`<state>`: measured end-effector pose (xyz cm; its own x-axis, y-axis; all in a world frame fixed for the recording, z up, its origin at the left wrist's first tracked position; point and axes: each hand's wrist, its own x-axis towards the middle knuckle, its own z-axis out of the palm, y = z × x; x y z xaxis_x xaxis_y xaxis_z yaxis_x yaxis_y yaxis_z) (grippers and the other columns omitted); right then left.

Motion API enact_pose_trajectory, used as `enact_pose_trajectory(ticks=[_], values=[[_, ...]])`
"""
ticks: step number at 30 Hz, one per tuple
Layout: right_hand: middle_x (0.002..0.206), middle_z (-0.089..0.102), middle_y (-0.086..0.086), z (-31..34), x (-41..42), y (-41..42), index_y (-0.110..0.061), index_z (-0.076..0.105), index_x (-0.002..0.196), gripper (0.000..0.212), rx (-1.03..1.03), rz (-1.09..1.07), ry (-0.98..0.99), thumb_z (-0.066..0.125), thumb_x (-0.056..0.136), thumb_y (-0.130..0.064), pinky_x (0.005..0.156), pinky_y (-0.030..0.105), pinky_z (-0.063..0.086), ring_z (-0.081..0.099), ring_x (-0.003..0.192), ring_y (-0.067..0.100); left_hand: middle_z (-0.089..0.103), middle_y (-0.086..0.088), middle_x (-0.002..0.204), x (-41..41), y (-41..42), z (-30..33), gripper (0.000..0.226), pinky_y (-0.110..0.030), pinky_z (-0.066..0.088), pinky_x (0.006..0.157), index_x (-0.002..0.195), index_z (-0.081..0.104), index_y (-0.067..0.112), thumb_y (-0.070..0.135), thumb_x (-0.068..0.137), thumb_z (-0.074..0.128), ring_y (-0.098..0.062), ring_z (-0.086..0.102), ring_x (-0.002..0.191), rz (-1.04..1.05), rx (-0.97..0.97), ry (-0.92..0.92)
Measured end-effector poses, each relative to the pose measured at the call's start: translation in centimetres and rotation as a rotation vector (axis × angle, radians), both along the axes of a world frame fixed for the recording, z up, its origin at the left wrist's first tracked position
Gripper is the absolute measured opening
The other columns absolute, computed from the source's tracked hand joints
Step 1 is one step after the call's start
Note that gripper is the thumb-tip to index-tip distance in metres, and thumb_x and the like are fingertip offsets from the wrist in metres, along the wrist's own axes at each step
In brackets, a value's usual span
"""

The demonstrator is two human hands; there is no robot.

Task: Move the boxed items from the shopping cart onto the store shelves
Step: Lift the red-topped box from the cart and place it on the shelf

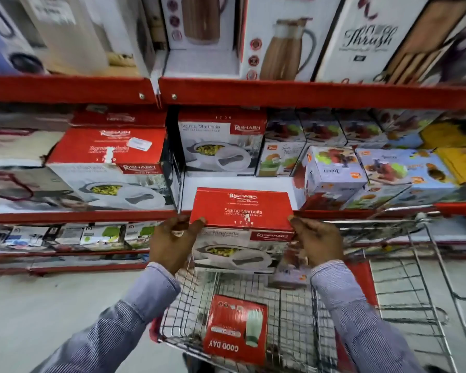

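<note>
I hold a red-and-white casserole box between both hands, above the wire shopping cart and level with the front edge of the middle shelf. My left hand grips its left side and my right hand grips its right side. Behind it on the shelf stands a matching casserole box. Inside the cart lies a red "Good Day" box and a small lilac box, partly hidden behind my right wrist.
A larger casserole box sits on the shelf to the left. Juicer boxes crowd the shelf to the right. Flask boxes fill the upper shelf. A second cart stands to the right. Low shelves hold small packs.
</note>
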<state>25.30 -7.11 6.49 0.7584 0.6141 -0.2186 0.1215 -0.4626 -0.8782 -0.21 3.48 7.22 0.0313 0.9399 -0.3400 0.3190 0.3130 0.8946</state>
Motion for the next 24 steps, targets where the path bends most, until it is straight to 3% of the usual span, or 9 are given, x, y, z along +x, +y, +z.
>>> enact_pose_trajectory(ticks=[2, 5, 8, 12, 17, 21, 24], values=[[0.078, 0.077, 0.000, 2.6, 0.3, 0.8, -0.017, 0.077, 0.091, 0.031, 0.055, 0.023, -0.074, 0.075, 0.071, -0.042, 0.074, 0.028, 0.056, 0.070, 0.068, 0.013, 0.075, 0.002, 0.081, -0.1, 0.3, 2.8, 0.048, -0.055, 0.059, 0.082, 0.079, 0.071, 0.029, 0.069, 0.053, 0.073, -0.030, 0.073, 0.085, 0.035, 0.081, -0.011], [0.078, 0.075, -0.003, 6.2, 0.3, 2.0, -0.015, 0.077, 0.092, 0.026, 0.133, 0.081, -0.177, 0.073, 0.077, -0.035, 0.070, 0.025, 0.056, 0.069, 0.067, 0.007, 0.074, 0.001, 0.078, -0.2, 1.3, 5.3, 0.051, -0.058, 0.059, 0.078, 0.081, 0.073, 0.027, 0.073, 0.060, 0.068, -0.032, 0.073, 0.078, 0.022, 0.219, -0.011], [0.076, 0.076, 0.002, 8.2, 0.2, 3.3, -0.014, 0.075, 0.098, 0.029, 0.181, 0.092, -0.243, 0.071, 0.079, -0.036, 0.066, 0.030, 0.058, 0.067, 0.063, 0.010, 0.073, 0.004, 0.078, -0.3, 2.1, 7.0, 0.044, -0.055, 0.060, 0.078, 0.080, 0.073, 0.026, 0.067, 0.063, 0.070, -0.028, 0.072, 0.078, 0.067, 0.309, -0.034], [0.088, 0.077, 0.009, 8.5, 0.1, 5.0, -0.011, 0.072, 0.107, 0.037, 0.219, 0.125, -0.253, 0.067, 0.081, -0.038, 0.071, 0.037, 0.060, 0.071, 0.069, 0.016, 0.073, 0.000, 0.089, 0.1, 2.9, 7.7, 0.012, -0.049, 0.060, 0.078, 0.088, 0.070, 0.028, 0.038, 0.083, 0.074, -0.031, 0.072, 0.081, 0.071, 0.332, -0.052], [0.096, 0.077, 0.006, 6.5, 0.4, 7.1, -0.015, 0.070, 0.110, 0.045, 0.210, 0.122, -0.183, 0.066, 0.077, -0.046, 0.079, 0.045, 0.060, 0.073, 0.080, 0.022, 0.070, -0.002, 0.093, 1.2, 3.9, 6.6, 0.015, -0.033, 0.054, 0.079, 0.103, 0.070, 0.018, 0.025, 0.089, 0.068, -0.014, 0.064, 0.072, 0.135, 0.315, -0.048], [0.095, 0.077, 0.008, 4.8, 0.2, 8.3, -0.015, 0.069, 0.111, 0.030, 0.169, 0.122, -0.147, 0.068, 0.083, -0.026, 0.080, 0.047, 0.059, 0.073, 0.078, 0.020, 0.071, -0.003, 0.094, 1.6, 4.6, 4.4, 0.024, -0.037, 0.054, 0.085, 0.114, 0.071, 0.016, 0.024, 0.092, 0.064, -0.025, 0.067, 0.086, 0.157, 0.276, 0.006], [0.082, 0.077, -0.001, 4.1, -0.1, 8.8, -0.021, 0.068, 0.113, 0.029, 0.138, 0.138, -0.145, 0.064, 0.085, -0.029, 0.078, 0.046, 0.060, 0.073, 0.075, 0.023, 0.070, 0.000, 0.094, 1.8, 4.7, 3.7, 0.026, -0.034, 0.051, 0.083, 0.118, 0.067, 0.016, 0.025, 0.095, 0.060, -0.025, 0.066, 0.084, 0.186, 0.276, 0.026]])
